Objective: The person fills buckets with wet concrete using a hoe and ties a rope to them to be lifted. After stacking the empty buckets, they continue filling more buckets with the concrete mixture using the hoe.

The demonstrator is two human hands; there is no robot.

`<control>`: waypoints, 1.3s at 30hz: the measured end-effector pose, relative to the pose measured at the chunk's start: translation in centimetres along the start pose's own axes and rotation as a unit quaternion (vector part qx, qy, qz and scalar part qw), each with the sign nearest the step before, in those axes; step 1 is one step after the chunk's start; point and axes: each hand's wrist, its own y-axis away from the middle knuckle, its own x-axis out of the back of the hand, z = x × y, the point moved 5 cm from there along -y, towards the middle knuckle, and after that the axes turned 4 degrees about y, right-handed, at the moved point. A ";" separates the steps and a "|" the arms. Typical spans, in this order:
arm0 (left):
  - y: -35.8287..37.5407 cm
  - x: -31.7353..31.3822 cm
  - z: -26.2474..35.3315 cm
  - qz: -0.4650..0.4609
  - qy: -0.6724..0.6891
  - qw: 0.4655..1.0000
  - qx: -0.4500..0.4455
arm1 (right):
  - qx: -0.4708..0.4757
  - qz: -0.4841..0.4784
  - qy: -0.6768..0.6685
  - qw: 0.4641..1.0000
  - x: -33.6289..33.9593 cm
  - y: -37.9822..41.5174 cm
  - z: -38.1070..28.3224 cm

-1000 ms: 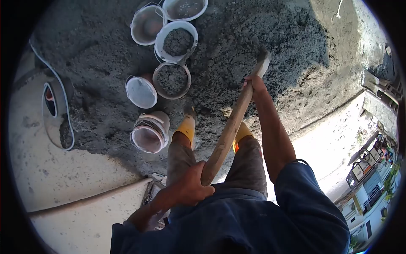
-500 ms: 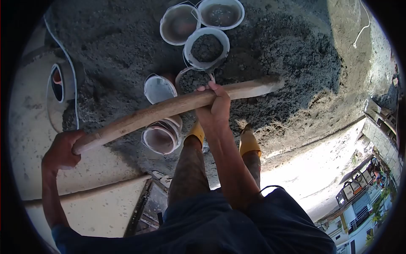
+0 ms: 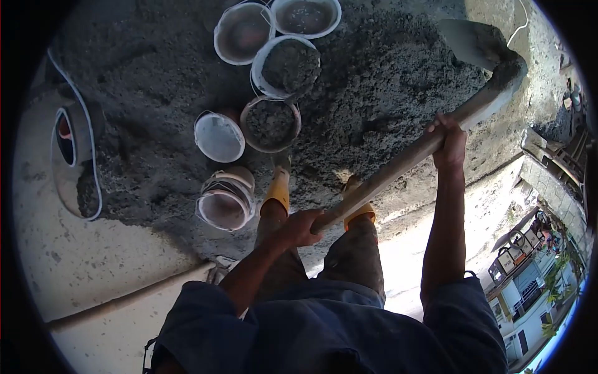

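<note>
A hoe with a long wooden handle (image 3: 405,159) slants from my waist up to the right. Its broad, mortar-grey blade (image 3: 471,42) is over the far right side of the grey mortar heap (image 3: 386,81). My left hand (image 3: 301,229) is wrapped round the handle's near end. Farther up, my right hand (image 3: 449,142) grips the shaft. Left of the heap, one bucket (image 3: 299,118) and another bucket (image 3: 254,68) are filled with grey mix; neither hand touches them.
A pale-topped bucket (image 3: 219,138) and stacked buckets (image 3: 225,209) stand left of my yellow boots (image 3: 278,190). Two more buckets (image 3: 218,40) are at the back. A hose (image 3: 87,118) runs at left, near a dark container (image 3: 65,137). A pole (image 3: 131,296) lies lower left.
The hoe has swung to the right and its blade has come into view. My left hand moved right, towards my waist; my right hand moved right. The mortar bucket's opening is uncovered.
</note>
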 end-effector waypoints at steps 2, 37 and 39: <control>-5.1 -5.7 5.7 -0.010 0.107 0.994 0.000 | 0.066 0.075 0.131 0.986 3.3 -6.6 -4.7; 16.2 34.2 -2.8 0.159 -0.418 0.829 0.336 | -0.057 0.020 -0.255 0.965 -28.6 3.4 11.7; 13.4 32.1 -9.3 0.280 -0.374 0.847 0.252 | 0.015 -0.011 -0.214 0.977 -27.2 2.7 11.3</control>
